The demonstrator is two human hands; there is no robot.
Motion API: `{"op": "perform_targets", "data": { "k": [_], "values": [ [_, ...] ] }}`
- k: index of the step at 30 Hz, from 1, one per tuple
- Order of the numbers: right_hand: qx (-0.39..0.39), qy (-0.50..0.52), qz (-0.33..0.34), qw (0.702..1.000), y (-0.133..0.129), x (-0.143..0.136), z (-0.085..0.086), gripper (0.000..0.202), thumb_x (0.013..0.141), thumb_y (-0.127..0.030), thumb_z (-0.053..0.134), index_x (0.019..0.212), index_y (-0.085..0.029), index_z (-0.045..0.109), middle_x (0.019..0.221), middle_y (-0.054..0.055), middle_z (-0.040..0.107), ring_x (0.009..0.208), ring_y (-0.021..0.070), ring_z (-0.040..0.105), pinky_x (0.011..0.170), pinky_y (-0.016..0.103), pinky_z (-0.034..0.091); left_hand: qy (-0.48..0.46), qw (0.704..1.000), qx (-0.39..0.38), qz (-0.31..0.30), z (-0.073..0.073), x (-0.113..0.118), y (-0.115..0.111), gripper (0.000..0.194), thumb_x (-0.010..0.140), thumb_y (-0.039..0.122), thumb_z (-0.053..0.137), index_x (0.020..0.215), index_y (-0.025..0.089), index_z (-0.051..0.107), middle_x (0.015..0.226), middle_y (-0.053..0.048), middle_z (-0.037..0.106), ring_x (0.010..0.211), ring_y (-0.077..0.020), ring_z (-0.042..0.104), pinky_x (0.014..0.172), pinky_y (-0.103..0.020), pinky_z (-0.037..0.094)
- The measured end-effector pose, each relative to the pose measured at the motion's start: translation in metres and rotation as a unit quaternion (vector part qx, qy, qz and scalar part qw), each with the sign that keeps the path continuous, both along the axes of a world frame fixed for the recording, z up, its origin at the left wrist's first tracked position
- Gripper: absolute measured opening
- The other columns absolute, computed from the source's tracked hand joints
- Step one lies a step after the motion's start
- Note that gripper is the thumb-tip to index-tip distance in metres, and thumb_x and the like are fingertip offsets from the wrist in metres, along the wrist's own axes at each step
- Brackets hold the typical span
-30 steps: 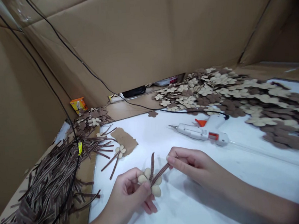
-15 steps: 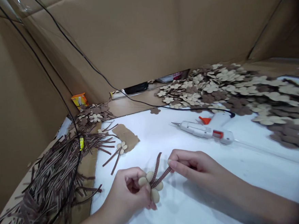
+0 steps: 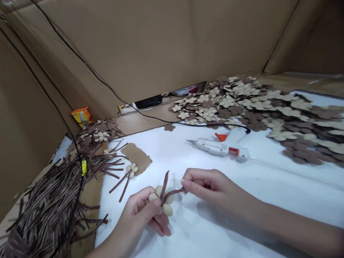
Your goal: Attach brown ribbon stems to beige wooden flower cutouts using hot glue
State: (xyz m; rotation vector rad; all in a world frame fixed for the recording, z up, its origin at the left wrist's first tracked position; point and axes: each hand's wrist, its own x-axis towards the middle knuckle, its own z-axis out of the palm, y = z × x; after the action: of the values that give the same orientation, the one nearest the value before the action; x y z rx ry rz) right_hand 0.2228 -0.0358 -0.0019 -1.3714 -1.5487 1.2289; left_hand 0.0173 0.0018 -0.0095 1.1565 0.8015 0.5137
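Between thumb and fingers, my left hand grips a cream fabric flower above the white work surface. A brown checked ribbon is folded at the flower's middle, with two tails sticking out. The fingertips of my right hand pinch the end of one tail; the other tail points up and away from me. Beyond my right hand a white glue gun lies on its side, its nozzle toward the left. A similar flower with ribbon tails rests by a torn piece of brown cardboard.
A heap of brown ribbon strips covers the left side. Loose cream and brown flower cutouts pile up at the back right. A black cord runs to the glue gun. Cardboard walls enclose the back, near an orange packet.
The view has shifted slightly to the right. My left fingers have turned the flower a little, and the pinched ribbon tail has gone from straight to slightly bowed.
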Motion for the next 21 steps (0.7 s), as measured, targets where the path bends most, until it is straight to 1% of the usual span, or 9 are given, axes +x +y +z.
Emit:
{"op": "perform_targets", "data": {
  "k": [5,9,14,19,21],
  "values": [
    [0.004,-0.006,-0.001,1.0,0.0016,0.001,-0.0031,0.035,0.088,-0.049,0.043,0.073,-0.018,0.053,0.068,-0.001,0.05,0.063,0.0124,0.041,0.055,0.025,0.029,-0.013,1.0,-0.004,-0.007,0.0004,0.0,-0.0001,0.034,0.081,0.045,0.057,0.068,0.013,0.055,0.058,-0.003,0.061,0.051,-0.0119,0.06,0.048,-0.019,0.043],
    [0.009,-0.009,0.007,1.0,0.0013,0.0004,-0.0018,0.035,0.089,-0.047,0.043,0.072,-0.018,0.053,0.065,-0.002,0.046,0.061,0.0115,0.038,0.054,0.025,0.027,-0.003,1.0,-0.001,-0.014,0.0006,0.0009,0.0004,0.036,0.08,0.047,0.057,0.068,0.013,0.055,0.056,-0.003,0.06,0.05,-0.0117,0.059,0.048,-0.019,0.043],
    [0.005,-0.004,0.002,1.0,0.0001,0.0007,0.0,0.034,0.089,-0.046,0.044,0.074,-0.018,0.055,0.068,-0.001,0.049,0.063,0.0118,0.04,0.056,0.025,0.029,0.014,1.0,0.011,-0.021,-0.0014,0.0008,0.0008,0.035,0.075,0.045,0.065,0.07,0.013,0.053,0.058,-0.001,0.06,0.05,-0.0098,0.058,0.048,-0.018,0.042],
    [-0.001,-0.008,0.0,1.0,0.0014,0.0007,-0.0003,0.036,0.088,-0.048,0.044,0.072,-0.017,0.054,0.067,-0.001,0.049,0.062,0.012,0.04,0.055,0.025,0.028,0.018,1.0,0.012,-0.021,-0.0008,0.0024,0.0009,0.043,0.068,0.052,0.069,0.07,0.013,0.052,0.057,-0.001,0.059,0.049,-0.0098,0.058,0.047,-0.017,0.042],
    [0.0,-0.006,-0.003,1.0,0.0024,0.0009,-0.0001,0.036,0.087,-0.049,0.044,0.071,-0.018,0.054,0.066,-0.001,0.049,0.062,0.012,0.039,0.055,0.025,0.028,0.019,0.999,0.014,-0.022,0.0,0.003,0.0013,0.043,0.068,0.053,0.068,0.072,0.012,0.053,0.057,-0.001,0.059,0.049,-0.0097,0.058,0.047,-0.018,0.043]
  ]
}}
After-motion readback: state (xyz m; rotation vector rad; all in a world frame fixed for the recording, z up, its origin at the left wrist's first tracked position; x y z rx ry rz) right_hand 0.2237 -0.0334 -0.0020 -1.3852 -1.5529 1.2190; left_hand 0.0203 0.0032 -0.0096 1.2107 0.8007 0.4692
